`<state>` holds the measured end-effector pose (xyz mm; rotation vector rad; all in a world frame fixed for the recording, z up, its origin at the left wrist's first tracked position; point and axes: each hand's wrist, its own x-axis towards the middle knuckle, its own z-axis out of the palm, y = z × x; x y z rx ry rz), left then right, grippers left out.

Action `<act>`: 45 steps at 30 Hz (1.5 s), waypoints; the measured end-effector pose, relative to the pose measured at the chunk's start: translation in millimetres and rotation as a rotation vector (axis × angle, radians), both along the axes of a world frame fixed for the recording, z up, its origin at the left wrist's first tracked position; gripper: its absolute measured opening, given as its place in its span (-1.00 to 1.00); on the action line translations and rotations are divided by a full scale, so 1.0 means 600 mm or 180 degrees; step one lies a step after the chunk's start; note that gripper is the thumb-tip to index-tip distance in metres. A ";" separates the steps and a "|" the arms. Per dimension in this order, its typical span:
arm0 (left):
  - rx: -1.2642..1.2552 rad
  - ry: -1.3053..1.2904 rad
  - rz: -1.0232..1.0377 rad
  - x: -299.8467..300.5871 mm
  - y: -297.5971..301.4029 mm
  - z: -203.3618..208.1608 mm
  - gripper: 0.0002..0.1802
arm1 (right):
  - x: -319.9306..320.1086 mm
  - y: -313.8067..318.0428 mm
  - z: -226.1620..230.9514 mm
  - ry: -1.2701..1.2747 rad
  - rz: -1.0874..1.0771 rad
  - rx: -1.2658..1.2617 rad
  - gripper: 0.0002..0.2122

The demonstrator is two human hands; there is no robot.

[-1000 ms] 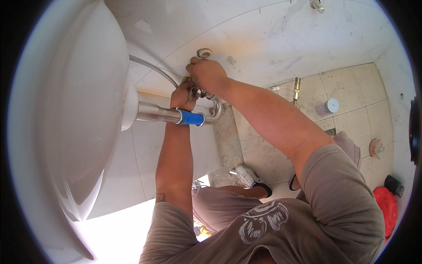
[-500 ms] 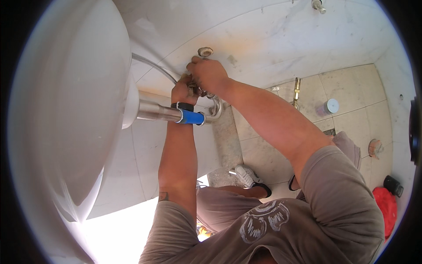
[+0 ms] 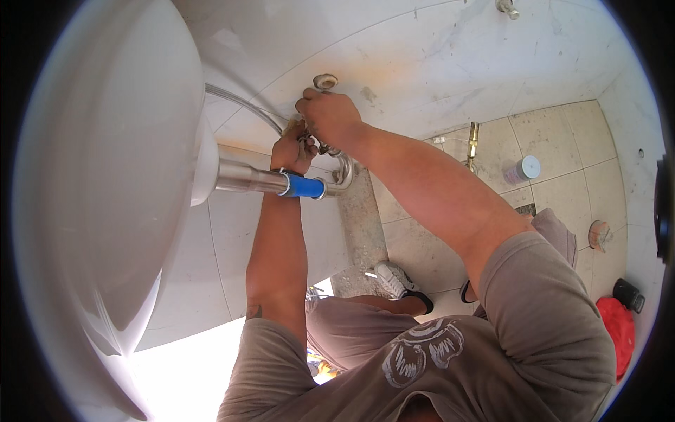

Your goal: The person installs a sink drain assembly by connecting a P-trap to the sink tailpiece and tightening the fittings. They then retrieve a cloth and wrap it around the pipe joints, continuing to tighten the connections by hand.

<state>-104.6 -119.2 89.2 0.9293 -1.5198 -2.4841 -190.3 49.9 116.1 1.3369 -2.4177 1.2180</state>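
Note:
Against the wall, my left hand (image 3: 292, 150) is closed at the end of a braided metal hose (image 3: 242, 103), fingers curled around a small part I cannot make out. Just above and to its right, my right hand (image 3: 330, 118) is also closed, bent at the wrist; its fingers hide whatever they grip. A round pipe opening (image 3: 325, 82) in the wall sits right above my right knuckles. The shiny drain pipe (image 3: 239, 176), with a blue sleeve (image 3: 304, 186) on it, crosses over my left wrist and bends up as a metal U-bend (image 3: 345, 171) beside my hands.
A white basin (image 3: 112, 162) bulges in from the left. On the tiled floor at right are a brass fitting (image 3: 473, 144), a white-lidded tub (image 3: 523, 169), a small orange roll-shaped item (image 3: 599, 235) and a red bag (image 3: 616, 330). A metal wall fitting (image 3: 507, 8) sticks out at the top.
My left forearm has shifted slightly left, and its hand has turned a little with the fingers bunching closer. My right hand keeps nearly the same place. The whole view has drifted slightly.

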 end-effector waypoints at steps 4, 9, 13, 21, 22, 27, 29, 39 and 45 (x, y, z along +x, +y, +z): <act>-0.1371 0.0089 -0.0381 0.030 0.026 0.029 -0.84 | -0.004 0.001 -0.002 -0.0044 0.0069 0.0180 -0.84; -0.1301 -0.0476 -0.0420 0.010 0.039 0.058 -0.82 | -0.006 0.004 -0.005 0.0002 0.0108 0.0073 -0.82; -0.1298 -0.1005 -0.0685 0.004 0.027 0.049 -0.85 | -0.003 0.004 -0.006 -0.0022 0.0077 0.0054 -0.81; -0.5826 -0.0964 -0.0998 0.000 0.030 0.045 -0.80 | 0.000 0.003 -0.003 0.0003 0.0044 0.0049 -0.85; -0.5971 -0.1093 -0.1116 0.000 0.034 0.054 -0.79 | 0.000 0.003 -0.004 0.0033 0.0050 0.0026 -0.86; -0.6478 -0.1625 -0.1702 -0.007 0.063 0.106 -0.79 | 0.002 0.002 0.003 -0.0041 0.0030 0.0067 -0.88; -0.6467 -0.1764 -0.1902 -0.008 0.071 0.121 -0.79 | 0.003 0.000 0.007 -0.0066 0.0013 0.0109 -0.88; -0.5799 -0.0793 -0.1820 0.000 0.040 0.104 -0.78 | -0.005 0.007 0.006 -0.0013 0.0169 0.0214 -0.85; -0.5848 -0.0366 -0.1341 0.008 0.047 0.084 -0.82 | -0.003 0.005 0.002 -0.0041 0.0154 0.0216 -0.85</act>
